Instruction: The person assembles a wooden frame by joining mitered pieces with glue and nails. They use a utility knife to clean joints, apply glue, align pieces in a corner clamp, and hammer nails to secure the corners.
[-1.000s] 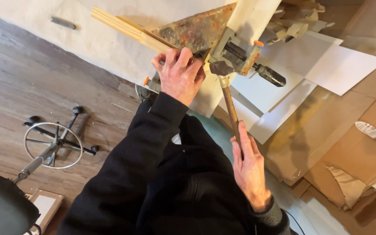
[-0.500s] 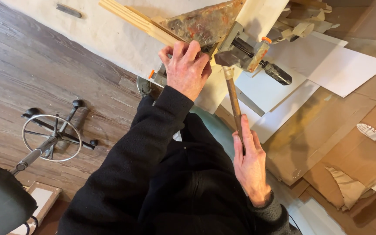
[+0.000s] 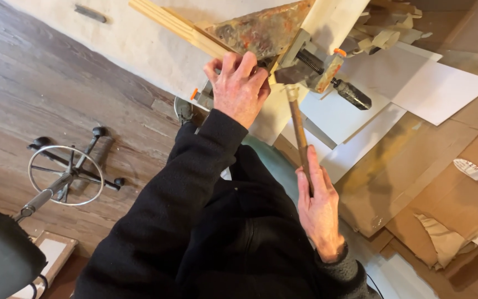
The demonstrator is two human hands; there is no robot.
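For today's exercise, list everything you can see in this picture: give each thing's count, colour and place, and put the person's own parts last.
wooden strips: a few, pale, top, under left hand
triangular plate: one, rust-mottled, top centre
clamp: one, grey with dark handle, top right
hammer: one, brown wooden handle, centre
white sheets: several, right
cardboard: several pieces, brown, lower right
stool base: one, metal ring, left floor
left hand: pressing on strips
right hand: gripping hammer handle
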